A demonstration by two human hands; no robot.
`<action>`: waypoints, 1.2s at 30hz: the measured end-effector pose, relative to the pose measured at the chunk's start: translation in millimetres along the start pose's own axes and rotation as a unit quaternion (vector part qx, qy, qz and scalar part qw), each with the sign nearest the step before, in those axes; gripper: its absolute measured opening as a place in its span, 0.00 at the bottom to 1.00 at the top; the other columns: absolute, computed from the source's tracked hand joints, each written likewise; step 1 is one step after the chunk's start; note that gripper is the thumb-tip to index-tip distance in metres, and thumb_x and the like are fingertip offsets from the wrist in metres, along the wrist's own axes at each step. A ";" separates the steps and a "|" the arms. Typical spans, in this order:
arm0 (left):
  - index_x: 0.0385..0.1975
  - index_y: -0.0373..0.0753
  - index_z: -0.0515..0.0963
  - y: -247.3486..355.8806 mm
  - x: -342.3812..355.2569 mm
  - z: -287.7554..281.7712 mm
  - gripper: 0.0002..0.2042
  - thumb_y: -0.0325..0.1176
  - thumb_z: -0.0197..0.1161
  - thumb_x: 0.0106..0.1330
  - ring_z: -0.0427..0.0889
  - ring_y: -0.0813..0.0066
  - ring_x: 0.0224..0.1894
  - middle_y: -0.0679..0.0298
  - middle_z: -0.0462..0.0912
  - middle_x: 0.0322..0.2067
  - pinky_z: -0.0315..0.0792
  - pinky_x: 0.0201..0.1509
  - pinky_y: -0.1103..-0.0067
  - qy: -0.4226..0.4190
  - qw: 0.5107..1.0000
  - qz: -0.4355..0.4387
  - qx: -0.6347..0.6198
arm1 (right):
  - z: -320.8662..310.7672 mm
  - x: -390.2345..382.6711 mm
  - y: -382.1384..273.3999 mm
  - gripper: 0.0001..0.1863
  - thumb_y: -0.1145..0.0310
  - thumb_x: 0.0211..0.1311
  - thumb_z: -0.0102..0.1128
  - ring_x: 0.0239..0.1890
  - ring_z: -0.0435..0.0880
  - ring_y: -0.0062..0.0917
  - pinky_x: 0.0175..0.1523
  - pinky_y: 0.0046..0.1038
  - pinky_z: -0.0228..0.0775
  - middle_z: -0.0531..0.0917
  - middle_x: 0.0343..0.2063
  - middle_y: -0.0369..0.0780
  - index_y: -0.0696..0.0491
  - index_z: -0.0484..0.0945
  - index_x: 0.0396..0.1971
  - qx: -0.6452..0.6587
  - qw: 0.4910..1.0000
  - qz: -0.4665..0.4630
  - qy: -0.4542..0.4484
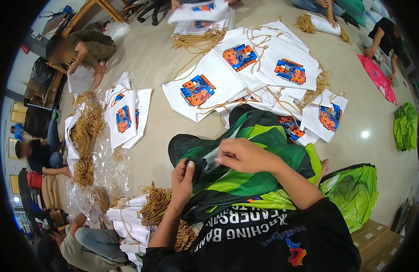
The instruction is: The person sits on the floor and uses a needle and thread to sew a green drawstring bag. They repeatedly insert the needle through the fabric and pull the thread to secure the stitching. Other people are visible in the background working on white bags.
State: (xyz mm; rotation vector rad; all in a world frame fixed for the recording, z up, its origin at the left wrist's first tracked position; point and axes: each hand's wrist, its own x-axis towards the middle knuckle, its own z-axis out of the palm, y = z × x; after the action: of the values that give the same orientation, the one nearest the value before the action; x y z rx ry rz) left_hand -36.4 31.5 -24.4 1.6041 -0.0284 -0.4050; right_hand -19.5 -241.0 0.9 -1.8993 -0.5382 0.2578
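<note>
Left hand (183, 180) grips a dark bunched end of green-and-black fabric (259, 181), spread over the person's lap; right hand (244, 155) pinches a pale, blurred strip (212, 158). White printed bags (288, 68) lie heaped ahead.

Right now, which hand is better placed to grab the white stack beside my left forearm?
Probably your left hand: it's nearer the white stack, though it holds dark material. Your right hand is farther, above the green fabric.

Lettering, by bearer: black shirt (259, 254), large white capitals (243, 223), upside down, with smaller blue lettering (283, 236) near a multicoloured emblem (296, 252); white corded bags (218, 70), a repeated printed logo (290, 71) in orange and blue characters.
</note>
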 end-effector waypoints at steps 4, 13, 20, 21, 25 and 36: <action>0.48 0.37 0.78 15.0 11.1 -4.5 0.13 0.40 0.52 0.86 0.72 0.89 0.40 0.76 0.79 0.38 0.68 0.47 0.86 0.049 0.998 0.049 -0.006 | -11.5 -6.8 -4.0 0.10 0.63 0.66 0.72 0.26 0.79 0.22 0.33 0.30 0.70 0.84 0.22 0.35 0.54 0.87 0.31 0.026 0.988 0.035 -0.151; 0.49 0.36 0.77 11.4 14.1 5.3 0.09 0.35 0.54 0.85 0.73 0.88 0.43 0.74 0.80 0.40 0.69 0.51 0.85 -0.039 0.998 0.039 -0.027 | 33.5 19.3 -7.9 0.18 0.70 0.64 0.71 0.33 0.88 0.40 0.46 0.36 0.82 0.88 0.31 0.45 0.58 0.82 0.52 0.080 0.990 -0.049 0.108; 0.51 0.36 0.72 22.4 9.4 18.3 0.11 0.37 0.58 0.82 0.72 0.81 0.48 0.66 0.76 0.47 0.69 0.54 0.80 0.093 0.988 0.111 0.058 | 42.2 18.2 4.7 0.13 0.66 0.68 0.72 0.24 0.69 0.16 0.31 0.27 0.64 0.79 0.22 0.36 0.60 0.80 0.35 0.156 0.981 0.059 0.097; 0.51 0.35 0.71 19.8 2.0 17.8 0.12 0.36 0.61 0.80 0.72 0.80 0.49 0.64 0.76 0.47 0.68 0.54 0.80 0.110 0.979 0.137 0.101 | 40.5 18.8 0.7 0.14 0.64 0.68 0.72 0.24 0.69 0.17 0.31 0.29 0.65 0.79 0.21 0.38 0.60 0.79 0.33 0.159 0.980 0.065 0.101; 0.48 0.35 0.70 24.3 -7.1 25.6 0.16 0.35 0.70 0.72 0.72 0.78 0.41 0.65 0.74 0.40 0.69 0.47 0.79 0.047 0.966 0.123 0.224 | 43.9 19.7 -1.2 0.13 0.65 0.68 0.71 0.24 0.70 0.19 0.30 0.29 0.65 0.79 0.21 0.39 0.60 0.80 0.36 0.158 0.979 0.055 0.114; 0.53 0.39 0.72 32.0 -6.7 11.4 0.07 0.29 0.57 0.81 0.83 0.79 0.51 0.66 0.82 0.48 0.78 0.58 0.75 -0.006 0.967 -0.080 -0.243 | 34.1 20.3 8.2 0.11 0.66 0.70 0.69 0.27 0.76 0.25 0.35 0.30 0.69 0.81 0.27 0.41 0.59 0.82 0.40 0.053 0.980 0.007 0.192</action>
State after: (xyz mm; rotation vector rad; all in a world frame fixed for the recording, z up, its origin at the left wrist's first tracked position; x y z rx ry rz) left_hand -38.5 19.6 8.0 1.1216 0.1806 -0.5042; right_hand -14.0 -205.7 -18.3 -1.7904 -0.2437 -0.0726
